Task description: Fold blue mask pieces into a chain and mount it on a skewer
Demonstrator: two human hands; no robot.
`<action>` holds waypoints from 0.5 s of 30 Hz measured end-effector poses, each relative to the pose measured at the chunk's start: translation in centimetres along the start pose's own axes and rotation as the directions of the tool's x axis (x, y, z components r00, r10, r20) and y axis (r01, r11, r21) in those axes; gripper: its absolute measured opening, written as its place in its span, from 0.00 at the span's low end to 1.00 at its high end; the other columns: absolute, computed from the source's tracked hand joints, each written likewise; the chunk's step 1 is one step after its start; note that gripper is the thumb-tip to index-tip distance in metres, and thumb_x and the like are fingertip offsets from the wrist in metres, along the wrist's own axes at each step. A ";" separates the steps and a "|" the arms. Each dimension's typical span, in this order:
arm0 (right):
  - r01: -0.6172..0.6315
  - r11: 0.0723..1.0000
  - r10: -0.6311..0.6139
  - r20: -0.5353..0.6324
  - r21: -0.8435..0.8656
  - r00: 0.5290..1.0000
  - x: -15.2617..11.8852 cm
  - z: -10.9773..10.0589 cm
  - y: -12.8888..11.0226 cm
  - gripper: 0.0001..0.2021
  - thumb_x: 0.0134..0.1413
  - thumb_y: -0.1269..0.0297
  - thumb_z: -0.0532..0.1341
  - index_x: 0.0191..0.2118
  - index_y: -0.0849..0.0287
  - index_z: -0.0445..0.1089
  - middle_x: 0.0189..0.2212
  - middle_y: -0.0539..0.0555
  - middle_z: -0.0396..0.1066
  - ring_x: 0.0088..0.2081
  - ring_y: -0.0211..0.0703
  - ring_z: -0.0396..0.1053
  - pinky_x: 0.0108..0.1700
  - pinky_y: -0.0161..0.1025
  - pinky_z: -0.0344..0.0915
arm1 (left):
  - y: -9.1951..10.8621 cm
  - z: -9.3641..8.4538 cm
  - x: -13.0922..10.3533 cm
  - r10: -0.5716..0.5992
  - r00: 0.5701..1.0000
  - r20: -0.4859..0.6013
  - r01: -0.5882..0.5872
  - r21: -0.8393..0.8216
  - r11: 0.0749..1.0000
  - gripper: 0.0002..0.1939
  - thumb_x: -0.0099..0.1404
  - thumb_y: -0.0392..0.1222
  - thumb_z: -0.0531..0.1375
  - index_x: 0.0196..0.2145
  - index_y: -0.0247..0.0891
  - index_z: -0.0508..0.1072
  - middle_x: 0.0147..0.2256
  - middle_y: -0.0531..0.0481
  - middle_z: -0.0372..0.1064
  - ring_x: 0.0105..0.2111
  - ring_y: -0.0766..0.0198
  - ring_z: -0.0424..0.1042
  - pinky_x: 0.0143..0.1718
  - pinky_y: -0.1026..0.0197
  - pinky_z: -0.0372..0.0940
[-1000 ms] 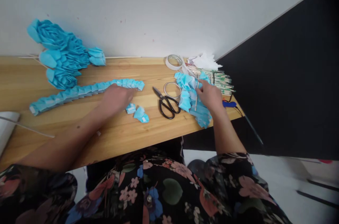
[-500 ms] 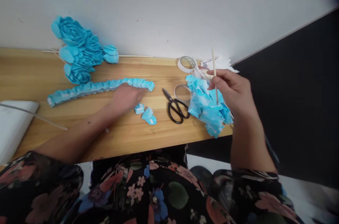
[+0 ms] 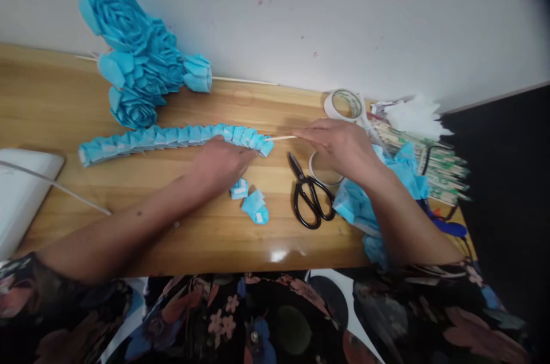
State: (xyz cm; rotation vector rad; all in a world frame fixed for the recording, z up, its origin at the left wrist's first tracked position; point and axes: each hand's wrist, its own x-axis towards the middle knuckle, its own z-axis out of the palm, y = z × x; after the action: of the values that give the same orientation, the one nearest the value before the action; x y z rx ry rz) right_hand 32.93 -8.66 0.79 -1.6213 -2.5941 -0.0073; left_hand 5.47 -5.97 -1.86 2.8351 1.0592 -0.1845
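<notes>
A long row of overlapping blue crepe-paper petals (image 3: pixel 172 136) lies across the table. My left hand (image 3: pixel 221 160) is closed on its lower edge near the right end. In my right hand (image 3: pixel 339 143) a thin wooden stick (image 3: pixel 281 137) is pinched, pointing left, its tip touching or just beside the row's right end. Two small loose blue paper pieces, one a folded petal piece (image 3: pixel 255 207), lie below my left hand. Black-handled scissors (image 3: pixel 309 192) rest between my hands, blades toward the back. My right hand and forearm partly cover crumpled blue paper (image 3: pixel 356 203).
Finished blue paper roses (image 3: pixel 141 60) lie at the back left against the wall. Rolls of tape, one a white roll (image 3: pixel 344 105), sit behind my right hand. Green-and-white printed strips (image 3: pixel 442 175) and a blue-handled tool (image 3: pixel 449 227) are at right. A white device (image 3: pixel 28 198) stands at left.
My right hand has moved left and brought the stick from upright to nearly level, at the petal row's end. My left hand stays at the row. The view has shifted.
</notes>
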 end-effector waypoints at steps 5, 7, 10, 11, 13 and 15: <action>0.048 0.998 -0.048 -0.003 -0.031 0.999 0.3 0.4 0.9 0.23 0.61 0.77 0.54 0.54 0.49 0.78 0.45 0.53 0.80 0.42 0.48 0.76 0.35 0.39 0.64 | -0.1 0.2 -0.1 0.015 0.999 -0.037 -0.018 -0.091 0.996 0.15 0.72 0.34 0.51 0.45 0.43 0.78 0.36 0.48 0.80 0.34 0.57 0.75 0.37 0.56 0.57; 0.060 0.998 -0.061 -0.052 -0.010 0.997 0.2 0.3 1.2 0.23 0.62 0.77 0.53 0.53 0.49 0.78 0.45 0.52 0.80 0.41 0.47 0.76 0.36 0.39 0.66 | -0.2 0.2 -0.2 0.033 0.999 -0.026 -0.035 -0.084 0.996 0.15 0.71 0.33 0.51 0.45 0.42 0.77 0.36 0.48 0.80 0.34 0.57 0.75 0.37 0.56 0.56; 0.084 0.995 -0.080 -0.085 0.050 0.993 0.1 0.2 1.5 0.24 0.63 0.77 0.52 0.54 0.48 0.77 0.45 0.51 0.80 0.42 0.46 0.76 0.38 0.39 0.68 | -0.2 0.1 -0.3 0.051 0.998 -0.031 -0.054 -0.082 0.995 0.14 0.71 0.33 0.51 0.44 0.41 0.77 0.35 0.49 0.79 0.33 0.58 0.75 0.35 0.56 0.56; 0.095 0.994 -0.090 -0.082 0.061 0.993 0.1 0.2 1.5 0.24 0.63 0.77 0.52 0.54 0.47 0.76 0.45 0.51 0.80 0.43 0.46 0.76 0.38 0.39 0.68 | -0.2 0.1 -0.3 0.054 0.998 -0.040 -0.057 -0.084 0.995 0.14 0.71 0.33 0.52 0.43 0.40 0.77 0.35 0.49 0.79 0.33 0.58 0.75 0.35 0.56 0.56; 0.115 0.991 -0.111 -0.069 0.063 0.991 0.1 0.4 1.6 0.23 0.62 0.76 0.53 0.54 0.47 0.76 0.45 0.50 0.80 0.42 0.46 0.76 0.37 0.39 0.67 | -0.3 0.2 -0.4 0.060 0.996 -0.061 -0.065 -0.089 0.994 0.13 0.71 0.33 0.52 0.43 0.40 0.76 0.34 0.49 0.79 0.33 0.58 0.75 0.34 0.56 0.56; 0.131 0.990 -0.128 -0.061 0.053 0.990 0.2 0.6 1.6 0.23 0.62 0.77 0.53 0.53 0.48 0.77 0.44 0.51 0.80 0.40 0.46 0.76 0.35 0.39 0.66 | -0.3 0.2 -0.4 0.079 0.992 -0.094 -0.089 -0.112 0.990 0.12 0.70 0.32 0.53 0.42 0.39 0.76 0.33 0.49 0.79 0.33 0.58 0.75 0.34 0.56 0.57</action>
State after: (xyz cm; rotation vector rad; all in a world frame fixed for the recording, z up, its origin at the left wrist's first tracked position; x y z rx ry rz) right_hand 34.25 -7.71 0.11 -1.4103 -2.6262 0.0108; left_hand 4.96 -6.06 -2.02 2.7992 0.9312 0.0118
